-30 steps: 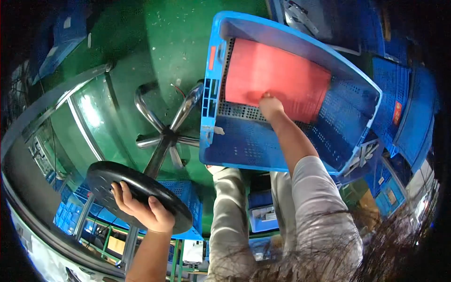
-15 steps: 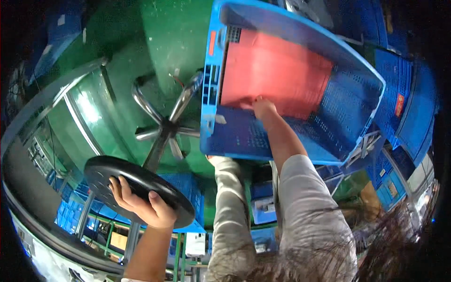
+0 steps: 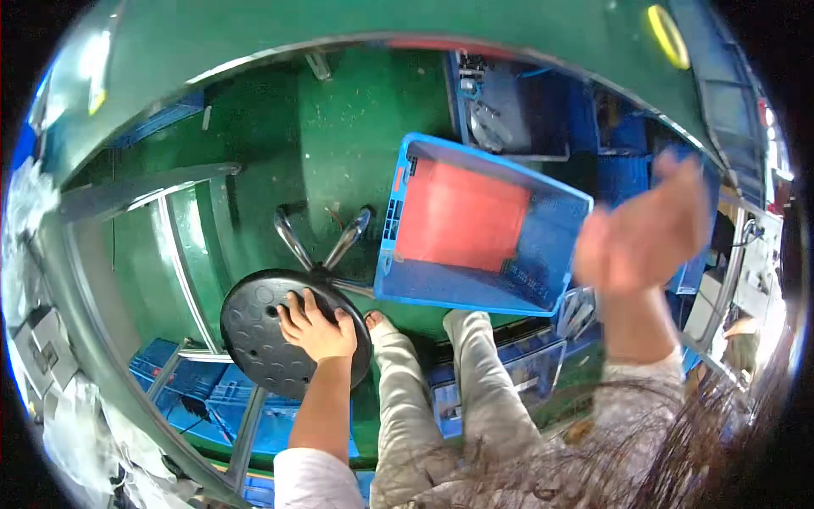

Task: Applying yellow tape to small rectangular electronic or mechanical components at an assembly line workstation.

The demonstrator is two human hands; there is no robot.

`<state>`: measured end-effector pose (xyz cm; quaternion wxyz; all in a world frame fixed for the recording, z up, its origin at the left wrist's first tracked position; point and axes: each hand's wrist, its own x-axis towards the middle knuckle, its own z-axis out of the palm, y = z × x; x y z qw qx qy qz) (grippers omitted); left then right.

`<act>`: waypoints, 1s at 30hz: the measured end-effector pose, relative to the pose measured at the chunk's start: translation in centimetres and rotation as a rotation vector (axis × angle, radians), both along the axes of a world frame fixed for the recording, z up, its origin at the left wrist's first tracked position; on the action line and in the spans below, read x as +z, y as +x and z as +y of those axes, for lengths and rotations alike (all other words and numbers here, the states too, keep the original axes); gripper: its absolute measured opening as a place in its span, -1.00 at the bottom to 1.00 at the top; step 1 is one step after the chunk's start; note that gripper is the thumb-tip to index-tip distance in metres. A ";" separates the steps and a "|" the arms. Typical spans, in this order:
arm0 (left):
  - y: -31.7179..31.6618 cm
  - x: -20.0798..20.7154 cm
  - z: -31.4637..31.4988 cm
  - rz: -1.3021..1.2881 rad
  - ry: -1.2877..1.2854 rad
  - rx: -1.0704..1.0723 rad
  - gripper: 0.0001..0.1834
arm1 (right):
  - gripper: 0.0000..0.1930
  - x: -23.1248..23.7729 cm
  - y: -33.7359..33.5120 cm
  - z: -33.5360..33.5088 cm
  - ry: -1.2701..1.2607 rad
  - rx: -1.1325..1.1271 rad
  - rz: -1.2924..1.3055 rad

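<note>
My left hand (image 3: 320, 329) lies with spread fingers on the black round seat (image 3: 259, 339) of a stool with chromed legs (image 3: 292, 237). My right hand (image 3: 649, 233) is raised on the right, smeared by motion, so its fingers do not show clearly. Left of that hand, a blue plastic crate (image 3: 475, 304) stands on the floor in front of my feet. A flat red sheet or panel (image 3: 462, 216) lies in the crate, against its left part.
A green-topped table (image 3: 280, 25) with a metal edge spans the far side. A yellow ring-shaped roll (image 3: 669, 36) lies on it. Blue crates (image 3: 534, 110) stand beneath the table. Clear plastic bags (image 3: 80, 424) are at the near left, and a metal frame (image 3: 182, 246) stands left of the stool.
My right hand has come out of the crate, away from the red sheet, and up to the right. The view has risen. My left hand has moved from the seat's edge onto its top.
</note>
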<state>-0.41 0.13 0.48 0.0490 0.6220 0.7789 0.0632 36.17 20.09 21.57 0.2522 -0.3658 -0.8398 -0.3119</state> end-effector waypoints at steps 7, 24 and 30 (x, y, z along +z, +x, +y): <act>0.8 0.0 -0.5 -0.077 -0.024 0.055 -0.24 | -0.33 2.1 -5.5 15.8 -0.657 -0.137 -0.011; -15.3 4.3 8.3 0.023 -0.289 0.153 -0.13 | -0.27 3.0 -7.4 15.8 -0.685 -0.215 0.028; -16.4 3.7 11.6 -0.223 -0.824 0.080 -0.01 | -0.25 3.7 -6.4 15.3 -0.746 -0.215 0.078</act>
